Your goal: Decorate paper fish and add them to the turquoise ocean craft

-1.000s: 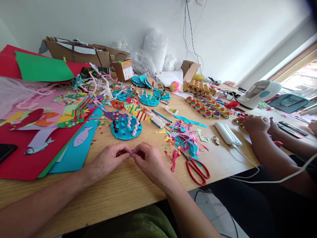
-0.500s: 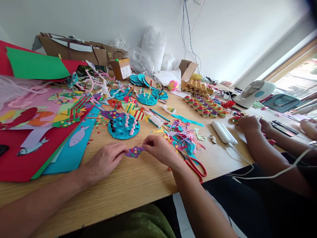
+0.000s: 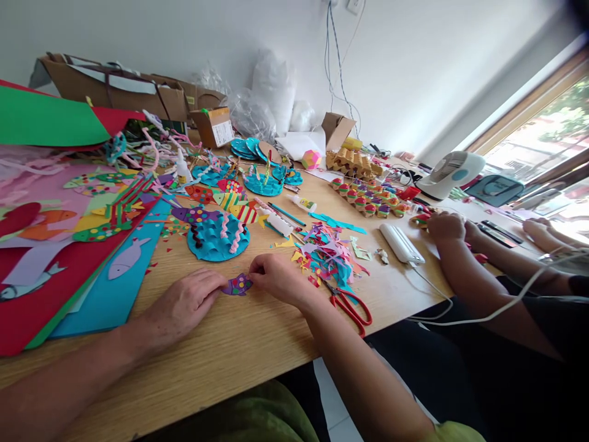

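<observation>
The right hand (image 3: 276,281) pinches one end of a small purple paper fish with coloured dots (image 3: 238,285); fingertips of the left hand (image 3: 188,301) touch its other end, whether gripping I cannot tell. Spread wider than a second ago, they bare its dotted side for handling, near a round blue scalloped disc (image 3: 216,247) on the wooden desk (image 3: 221,353).

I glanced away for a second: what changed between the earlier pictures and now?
The left hand and right hand have drawn apart, exposing the small purple fish between them; neither has visibly let go. The scissors and scraps stayed put.
</observation>
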The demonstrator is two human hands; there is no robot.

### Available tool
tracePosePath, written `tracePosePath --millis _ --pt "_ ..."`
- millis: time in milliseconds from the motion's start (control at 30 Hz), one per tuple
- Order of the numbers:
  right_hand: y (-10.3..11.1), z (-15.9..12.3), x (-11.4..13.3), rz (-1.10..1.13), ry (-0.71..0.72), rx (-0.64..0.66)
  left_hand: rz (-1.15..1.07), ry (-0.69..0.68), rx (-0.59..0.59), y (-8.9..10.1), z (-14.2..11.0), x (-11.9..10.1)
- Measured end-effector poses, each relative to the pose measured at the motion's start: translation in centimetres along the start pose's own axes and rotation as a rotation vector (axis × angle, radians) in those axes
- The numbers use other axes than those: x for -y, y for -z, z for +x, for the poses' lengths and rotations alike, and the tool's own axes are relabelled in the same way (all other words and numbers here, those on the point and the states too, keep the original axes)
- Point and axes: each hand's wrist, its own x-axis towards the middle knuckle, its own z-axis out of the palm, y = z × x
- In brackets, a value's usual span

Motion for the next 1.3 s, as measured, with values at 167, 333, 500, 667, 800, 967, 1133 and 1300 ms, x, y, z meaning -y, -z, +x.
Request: tracePosePath --millis 167,333,500,667,800,967,1133,1300 --pt "-0.3 0.2 0.0 -0.033 0.003 0.005 0.022 0.0 0.008 -0.1 0.0 0.1" --pt "-0.5 0.3 -0.1 -0.052 0.014 0.002 0.021 -0.009 0.001 -0.1 0.0 0.1" --pt "-0.6 0.3 0.0 -0.059 0.0 -0.006 0.006 -0.003 0.003 -0.1 0.0 -0.1" --pt "-0.8 0.4 -0.3 -0.055 0.016 -0.027 0.012 -0.028 -0.014 -0.4 -0.1 0.2" --pt "-1.1 0.5 -0.6 -0.042 0.044 -0.052 0.024 -0.031 0.001 -0.4 -0.2 0.4" --pt "-0.8 0.4 -0.6 -0.017 0.035 -0.064 0.044 -0.031 0.018 -0.2 -0.1 0.2" --pt "-0.1 0.0 -0.3 0.013 0.037 -0.052 0.067 -0.044 0.02 -0.1 0.0 0.0" --pt "0.1 -0.1 0.2 -0.024 0.055 -0.003 0.111 -0.075 0.01 0.0 0.0 0.0"
